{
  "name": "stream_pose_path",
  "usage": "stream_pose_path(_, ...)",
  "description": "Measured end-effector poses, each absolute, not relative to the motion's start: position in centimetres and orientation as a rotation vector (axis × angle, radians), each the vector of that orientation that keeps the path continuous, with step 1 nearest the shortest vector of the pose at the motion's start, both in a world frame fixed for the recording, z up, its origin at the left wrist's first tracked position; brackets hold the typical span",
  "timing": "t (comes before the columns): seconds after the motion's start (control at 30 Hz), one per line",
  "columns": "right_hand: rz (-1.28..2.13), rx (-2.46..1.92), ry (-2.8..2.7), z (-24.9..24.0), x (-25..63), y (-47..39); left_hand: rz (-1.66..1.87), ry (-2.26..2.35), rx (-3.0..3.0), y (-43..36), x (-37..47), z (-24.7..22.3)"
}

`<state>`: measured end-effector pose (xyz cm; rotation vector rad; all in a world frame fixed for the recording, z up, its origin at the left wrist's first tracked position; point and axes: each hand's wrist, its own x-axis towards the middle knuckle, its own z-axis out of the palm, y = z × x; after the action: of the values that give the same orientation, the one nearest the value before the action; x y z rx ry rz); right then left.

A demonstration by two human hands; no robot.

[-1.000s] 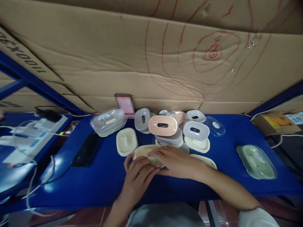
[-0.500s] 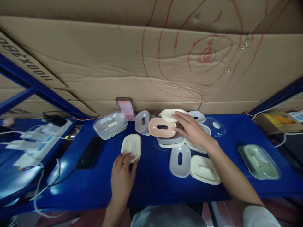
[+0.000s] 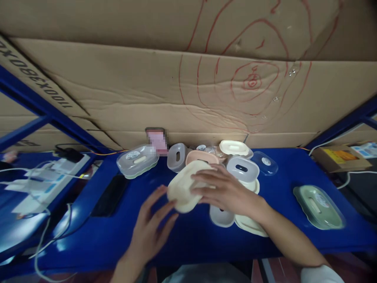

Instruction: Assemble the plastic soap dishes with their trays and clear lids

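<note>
A cream plastic tray (image 3: 183,190) with rounded corners is tilted above the middle of the table, with my right hand (image 3: 222,188) closed over its right part. My left hand (image 3: 151,224) lies just left of the tray with fingers apart; its fingertips are at the edge, and I cannot tell if they touch. Partly hidden behind the tray is a peach dish (image 3: 203,156). To the right stands a grey slotted dish (image 3: 246,173), with a cream piece (image 3: 234,147) behind it. Another grey dish (image 3: 221,219) and a cream tray (image 3: 250,225) lie under my right forearm.
At the left are a lidded grey container (image 3: 138,161), a black phone-like slab (image 3: 108,196) and a white power strip (image 3: 50,184) with cables. A green lidded container (image 3: 319,206) and clear lid (image 3: 265,163) lie right. Cardboard (image 3: 132,86) walls the back.
The cream tray has left the table at the left and is now in my right hand, which moved left and nearer. My left hand has loosened. The cream piece behind has shifted right.
</note>
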<state>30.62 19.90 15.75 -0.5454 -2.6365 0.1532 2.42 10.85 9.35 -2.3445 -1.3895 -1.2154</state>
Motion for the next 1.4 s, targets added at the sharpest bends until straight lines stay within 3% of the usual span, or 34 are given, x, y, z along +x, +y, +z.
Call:
stream_pose_path(0.23,0.114,-1.08,-2.331,13.8,35.5,26.9,-0.871,-1.824,-1.987,21.7,-10.2,8.9)
stream_pose_path(0.4,0.263,-1.162,-2.357,11.7,35.7,28.4,-0.907,-1.867,-2.086,23.2,-13.7,7.3)
stream_pose_path(0.67,0.149,-0.978,-2.368,14.3,33.4,25.2,-1.093,-1.671,-1.995,18.1,-8.0,8.6)
stream_pose_path(0.87,0.423,-0.506,-2.584,16.3,30.7,21.5,-1.15,-1.283,-2.457,15.3,0.9,11.6)
stream_pose_path(1.17,0.651,-0.787,-2.247,16.3,34.8,25.6,-1.23,-1.183,-2.609,21.9,4.7,11.6)
stream_pose_path(1.4,0.34,-1.165,-2.08,15.4,38.8,28.3,-1.131,-1.405,-2.696,24.8,4.7,9.8)
